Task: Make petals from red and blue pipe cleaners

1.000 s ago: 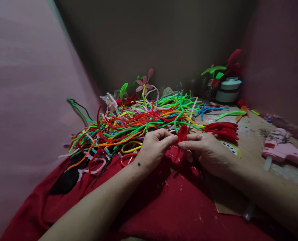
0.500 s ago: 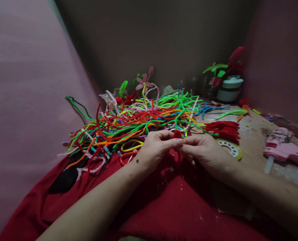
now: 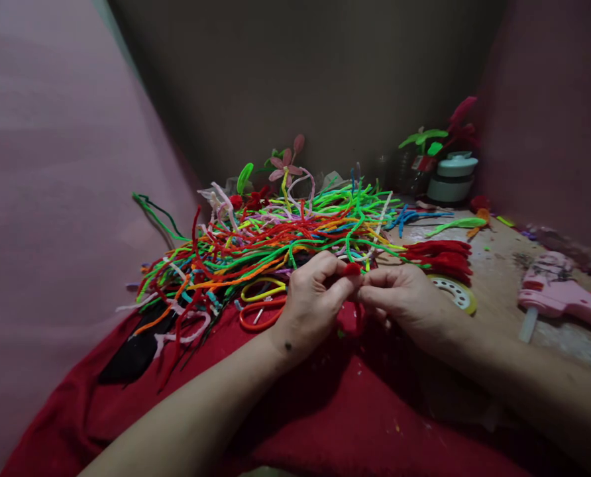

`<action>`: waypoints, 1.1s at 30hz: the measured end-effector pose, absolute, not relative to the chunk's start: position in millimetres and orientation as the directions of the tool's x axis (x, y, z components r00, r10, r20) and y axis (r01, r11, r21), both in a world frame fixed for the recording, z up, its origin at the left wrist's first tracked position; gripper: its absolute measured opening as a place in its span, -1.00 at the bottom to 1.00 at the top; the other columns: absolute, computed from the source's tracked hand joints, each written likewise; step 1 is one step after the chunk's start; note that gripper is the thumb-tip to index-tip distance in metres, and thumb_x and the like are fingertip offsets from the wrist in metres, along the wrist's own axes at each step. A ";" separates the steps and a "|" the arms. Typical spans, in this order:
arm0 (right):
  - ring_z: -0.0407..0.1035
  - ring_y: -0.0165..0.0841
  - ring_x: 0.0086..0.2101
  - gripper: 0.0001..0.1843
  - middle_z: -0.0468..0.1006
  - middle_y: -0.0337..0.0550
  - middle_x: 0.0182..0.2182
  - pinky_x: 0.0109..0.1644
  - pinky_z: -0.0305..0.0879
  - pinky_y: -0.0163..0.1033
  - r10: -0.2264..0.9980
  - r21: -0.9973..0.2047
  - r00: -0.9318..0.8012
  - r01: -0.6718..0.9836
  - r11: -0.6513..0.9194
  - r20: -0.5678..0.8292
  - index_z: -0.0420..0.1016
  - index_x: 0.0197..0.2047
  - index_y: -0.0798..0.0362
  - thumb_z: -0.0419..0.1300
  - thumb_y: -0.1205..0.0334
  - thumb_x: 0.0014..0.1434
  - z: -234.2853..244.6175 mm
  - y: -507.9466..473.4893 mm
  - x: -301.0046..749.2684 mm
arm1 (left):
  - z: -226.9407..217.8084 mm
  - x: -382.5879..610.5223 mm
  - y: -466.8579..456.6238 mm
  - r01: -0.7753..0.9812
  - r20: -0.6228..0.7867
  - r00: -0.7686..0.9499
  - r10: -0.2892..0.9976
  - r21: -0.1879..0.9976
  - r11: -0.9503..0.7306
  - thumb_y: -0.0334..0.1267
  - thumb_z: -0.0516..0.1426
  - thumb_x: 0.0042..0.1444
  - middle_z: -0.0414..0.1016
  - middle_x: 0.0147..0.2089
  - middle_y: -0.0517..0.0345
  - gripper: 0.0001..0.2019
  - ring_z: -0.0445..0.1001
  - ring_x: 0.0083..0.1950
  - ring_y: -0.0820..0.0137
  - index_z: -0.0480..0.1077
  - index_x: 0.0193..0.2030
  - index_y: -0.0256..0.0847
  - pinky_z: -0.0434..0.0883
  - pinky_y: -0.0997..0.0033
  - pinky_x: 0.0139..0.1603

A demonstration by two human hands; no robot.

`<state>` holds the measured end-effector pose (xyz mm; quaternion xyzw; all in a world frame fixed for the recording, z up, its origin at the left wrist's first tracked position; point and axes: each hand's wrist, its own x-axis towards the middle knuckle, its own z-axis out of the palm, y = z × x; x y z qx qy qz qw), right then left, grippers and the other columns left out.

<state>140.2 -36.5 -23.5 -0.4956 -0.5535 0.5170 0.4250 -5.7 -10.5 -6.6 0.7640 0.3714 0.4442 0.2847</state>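
My left hand point(image 3: 315, 298) pinches a small fuzzy red piece, which looks like bent pipe cleaner point(image 3: 352, 269), between thumb and curled fingers. Touching it from the other side, my right hand point(image 3: 399, 295) has thumb and forefinger pressed together near a bit of green at the piece's base. Part of the red piece hangs below the fingers, mostly hidden in shadow. Right behind both hands spreads a heap of coloured pipe cleaners point(image 3: 295, 225). Scissors with yellow and red-orange handles point(image 3: 262, 314) lie beside my left wrist.
A pink glue gun point(image 3: 548, 295) lies at the right. A tape roll point(image 3: 454, 293) and a bundle of red loops point(image 3: 439, 257) sit beyond my right hand. Pipe-cleaner flowers point(image 3: 288, 162) and a pale lidded jar point(image 3: 452, 179) stand at the back. Red cloth point(image 3: 325, 411) covers the front.
My left hand has rolled over, its thumb and fingers curling more tightly about the red piece. My right hand stays almost in place. The view has shifted slightly.
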 end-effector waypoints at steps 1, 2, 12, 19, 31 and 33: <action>0.03 -0.55 -0.70 -0.77 0.22 -0.35 -0.75 -0.62 -0.08 -0.36 0.988 -0.995 -0.143 0.097 -0.039 -0.052 0.30 -0.64 0.09 0.17 0.18 -0.07 -23.2 -36.7 140.2 | -5.4 -5.8 -9.7 0.274 0.405 0.327 0.854 0.824 -0.496 -0.35 0.17 -0.01 0.29 -0.49 0.25 -0.89 0.26 -0.44 0.54 0.36 -0.51 -0.28 0.24 0.53 -0.39; 0.04 -0.55 -0.71 -0.76 0.22 -0.35 -0.76 -0.62 -0.07 -0.36 0.988 -0.995 -0.139 0.090 -0.051 -0.063 0.29 -0.65 0.09 0.17 0.18 -0.07 -23.1 -36.7 140.2 | -4.1 -6.1 -8.9 0.223 0.345 0.326 0.880 0.877 -0.426 -0.31 0.18 -0.01 0.32 -0.49 0.24 -0.89 0.28 -0.44 0.54 0.36 -0.48 -0.28 0.25 0.52 -0.40; 0.10 -0.54 -0.73 -0.70 0.26 -0.33 -0.78 -0.64 -0.05 -0.37 0.976 -0.993 -0.184 0.035 -0.112 -0.116 0.27 -0.67 0.08 0.19 0.14 -0.03 -20.7 -34.2 137.2 | 1.0 -8.3 -5.5 0.066 0.207 0.326 0.922 0.968 -0.241 -0.24 0.19 -0.03 0.36 -0.52 0.27 -0.85 0.27 -0.49 0.57 0.38 -0.46 -0.29 0.25 0.54 -0.42; 0.10 -0.53 -0.72 -0.70 0.26 -0.34 -0.76 -0.65 -0.03 -0.36 0.995 -0.995 -0.091 -0.091 -0.050 -0.042 0.25 -0.63 0.07 0.20 0.13 0.00 -23.9 -30.0 140.6 | 5.3 -10.8 -1.5 0.198 0.085 0.393 0.916 0.965 -0.174 -0.17 0.25 -0.11 0.31 -0.53 0.28 -0.77 0.20 -0.51 0.59 0.38 -0.47 -0.31 0.17 0.54 -0.45; 0.26 -0.49 -0.65 -0.91 0.40 -0.27 -0.61 -0.59 0.19 -0.35 0.987 -0.931 -0.134 -0.342 -0.127 -0.086 0.39 -0.48 0.11 0.24 0.30 -0.07 -26.1 -25.4 139.5 | 2.7 -9.0 -4.6 0.137 -0.036 0.431 0.902 0.990 -0.026 -0.28 0.26 -0.14 0.37 -0.48 0.25 -0.81 0.28 -0.47 0.57 0.36 -0.43 -0.32 0.23 0.52 -0.38; 0.27 -0.49 -0.64 -0.91 0.42 -0.25 -0.59 -0.57 0.23 -0.34 0.986 -0.925 -0.137 -0.352 -0.141 -0.098 0.40 -0.47 0.11 0.25 0.31 -0.08 -26.9 -25.1 139.1 | 1.9 -9.5 -3.2 0.147 -0.033 0.426 0.904 0.989 -0.033 -0.32 0.24 -0.13 0.37 -0.49 0.24 -0.85 0.29 -0.46 0.57 0.36 -0.46 -0.33 0.23 0.52 -0.37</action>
